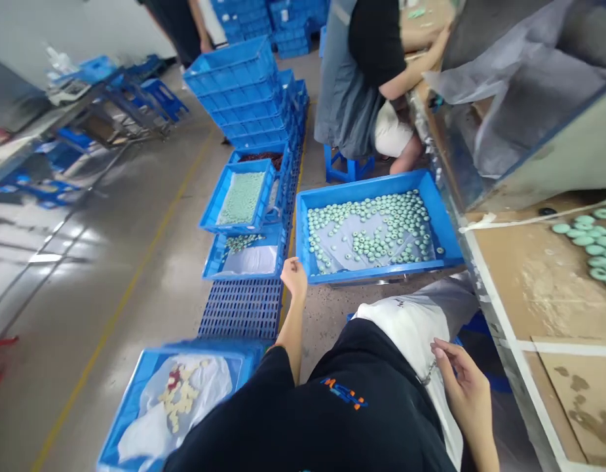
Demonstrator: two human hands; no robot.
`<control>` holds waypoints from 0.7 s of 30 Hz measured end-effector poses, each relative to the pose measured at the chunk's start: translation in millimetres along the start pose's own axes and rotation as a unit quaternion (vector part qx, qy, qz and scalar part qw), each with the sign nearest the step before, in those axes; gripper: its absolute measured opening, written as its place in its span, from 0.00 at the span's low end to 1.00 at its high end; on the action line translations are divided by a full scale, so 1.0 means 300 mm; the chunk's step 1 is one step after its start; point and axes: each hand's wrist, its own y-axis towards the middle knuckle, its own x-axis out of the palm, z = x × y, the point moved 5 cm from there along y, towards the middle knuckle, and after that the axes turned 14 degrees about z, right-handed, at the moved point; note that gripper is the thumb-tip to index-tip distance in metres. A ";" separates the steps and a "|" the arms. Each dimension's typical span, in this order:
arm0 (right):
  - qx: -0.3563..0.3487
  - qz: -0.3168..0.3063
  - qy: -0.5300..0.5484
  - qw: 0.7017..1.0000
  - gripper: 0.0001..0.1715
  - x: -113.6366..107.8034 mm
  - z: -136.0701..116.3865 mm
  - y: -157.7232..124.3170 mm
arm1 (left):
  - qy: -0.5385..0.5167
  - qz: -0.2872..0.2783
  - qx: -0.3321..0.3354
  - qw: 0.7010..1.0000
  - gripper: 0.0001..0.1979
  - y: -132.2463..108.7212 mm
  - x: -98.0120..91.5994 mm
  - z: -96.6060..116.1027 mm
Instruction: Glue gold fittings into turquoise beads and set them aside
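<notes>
My left hand (295,278) is at the front left corner of a blue crate (376,271), its fingers curled in; nothing shows in them. Whether it touches the rim, I cannot tell. Many round, pale green pieces with centre holes (374,244) lie in this crate on a grey plastic sheet (339,236). Low on the right, my right hand (464,383) hovers by my white trousers (405,314), close to a dark cord. Its fingers are loosely bent and partly apart, with nothing visible between them.
Stacked blue crates (241,85) stand on a blue slatted pallet (241,308). One smaller crate (270,174) holds green pieces. At lower left, another crate (130,387) contains cream pieces. A seated person (346,85) works ahead; a workbench (519,262) runs along my right.
</notes>
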 end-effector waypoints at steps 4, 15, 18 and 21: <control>0.006 0.039 0.017 0.999 0.27 -0.002 -0.043 -0.002 | -0.004 0.025 0.137 0.990 0.09 0.028 -0.038 0.221; -0.006 0.096 0.086 0.992 0.22 -0.056 -0.163 0.008 | -0.125 -0.487 0.433 0.748 0.08 -0.743 0.489 0.551; 0.023 0.151 0.095 0.984 0.21 -0.138 -0.150 -0.030 | -0.135 -0.573 0.473 0.655 0.07 -1.040 0.594 0.615; 0.051 0.221 0.094 0.969 0.21 -0.230 -0.108 -0.080 | -0.137 -0.600 0.496 0.612 0.09 -1.266 0.701 0.705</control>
